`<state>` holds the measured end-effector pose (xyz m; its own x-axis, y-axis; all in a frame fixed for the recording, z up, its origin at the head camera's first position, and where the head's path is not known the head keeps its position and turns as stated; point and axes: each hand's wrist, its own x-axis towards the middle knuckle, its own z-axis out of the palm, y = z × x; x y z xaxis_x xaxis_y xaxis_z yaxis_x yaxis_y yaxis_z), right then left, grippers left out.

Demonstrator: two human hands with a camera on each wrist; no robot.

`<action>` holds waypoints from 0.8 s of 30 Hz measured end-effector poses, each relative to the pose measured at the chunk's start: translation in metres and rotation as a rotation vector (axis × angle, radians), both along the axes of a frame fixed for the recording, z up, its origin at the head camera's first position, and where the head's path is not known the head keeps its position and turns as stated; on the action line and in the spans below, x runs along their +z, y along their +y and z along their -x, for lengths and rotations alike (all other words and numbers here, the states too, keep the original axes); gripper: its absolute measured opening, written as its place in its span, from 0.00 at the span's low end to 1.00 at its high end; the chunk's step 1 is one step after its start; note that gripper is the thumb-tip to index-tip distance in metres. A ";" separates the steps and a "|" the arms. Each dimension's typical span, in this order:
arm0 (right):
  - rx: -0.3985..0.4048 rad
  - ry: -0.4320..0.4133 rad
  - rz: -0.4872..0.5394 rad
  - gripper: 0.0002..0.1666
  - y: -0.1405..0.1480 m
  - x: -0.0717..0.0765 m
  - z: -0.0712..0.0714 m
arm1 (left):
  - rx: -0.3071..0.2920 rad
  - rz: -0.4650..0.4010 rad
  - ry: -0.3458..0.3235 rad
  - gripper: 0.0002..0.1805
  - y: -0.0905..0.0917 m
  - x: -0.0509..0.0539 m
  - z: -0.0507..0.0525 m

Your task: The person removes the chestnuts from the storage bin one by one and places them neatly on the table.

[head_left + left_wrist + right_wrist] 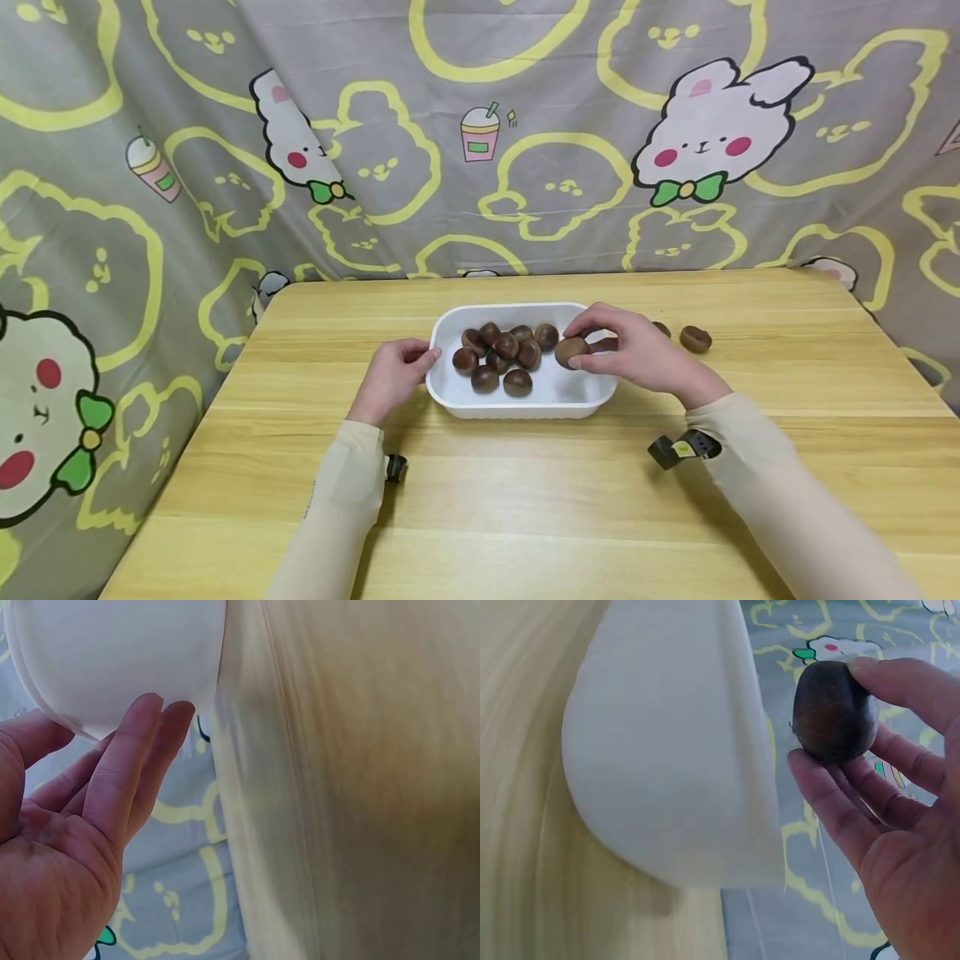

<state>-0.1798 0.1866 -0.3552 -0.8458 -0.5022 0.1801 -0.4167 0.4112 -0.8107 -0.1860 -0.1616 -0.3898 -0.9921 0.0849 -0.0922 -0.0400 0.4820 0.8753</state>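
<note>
1. Head view: a person's left hand (390,377) pinches the left end of a white tray (525,411), its thumb over the rim. The right hand (633,350) pinches a single chestnut (572,352) between thumb and fingers over the tray's right end. A loose cluster of chestnuts (505,345) lies in the tray, mostly in its left and middle parts. Two more lie on the wooden table (487,500) to the right of the tray: a far chestnut (695,338) in full sight and another partly hidden by the right hand. Behind the table hangs a grey patterned curtain (555,100).

2. Left wrist view: the left hand's thumb is at the tray's rim and its fingers reach to the outer wall. The tray's contents are hidden here.

3. Right wrist view: the right hand grips the single chestnut by its sides, thumb opposite fingertips. A gap shows between it and the tray's rim.
</note>
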 end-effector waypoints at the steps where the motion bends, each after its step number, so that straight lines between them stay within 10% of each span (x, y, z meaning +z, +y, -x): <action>1: -0.006 -0.014 0.019 0.17 0.003 0.000 -0.001 | 0.000 0.000 0.000 0.17 0.000 0.000 0.000; 9: -0.091 -0.025 0.105 0.18 0.031 -0.002 -0.007 | -0.003 0.002 -0.002 0.18 0.000 -0.001 -0.001; 24: -0.413 -0.045 -0.043 0.22 0.100 -0.001 -0.006 | 0.003 0.009 0.001 0.17 -0.002 0.001 0.000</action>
